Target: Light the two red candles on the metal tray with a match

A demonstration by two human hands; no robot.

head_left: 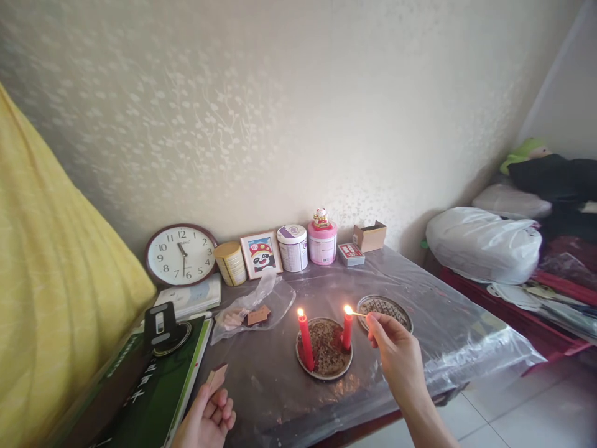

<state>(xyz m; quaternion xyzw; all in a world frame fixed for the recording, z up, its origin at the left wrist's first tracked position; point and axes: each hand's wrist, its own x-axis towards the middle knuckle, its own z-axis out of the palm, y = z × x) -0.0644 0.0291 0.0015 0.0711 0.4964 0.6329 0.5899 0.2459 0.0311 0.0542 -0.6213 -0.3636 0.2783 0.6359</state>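
Between the thumb and fingers of my right hand (396, 348) is a thin matchstick (359, 315). Its tip meets the flame at the top of the right red candle (347, 331). The left red candle (305, 342) also burns and leans slightly. Both candles stand on a round metal lid (326, 373) with a brown, crusted surface. My left hand (208, 417) pinches a small matchbox (217, 378) near the table's front left, apart from the candles.
A second round lid (385, 306) lies behind my right hand. A clear plastic bag (270, 292) rests left of the candles. Along the wall stand a clock (181, 255), a framed picture (261, 255), tins (292, 249) and a cardboard box (370, 236). Plastic sheeting (448, 330) covers the table.
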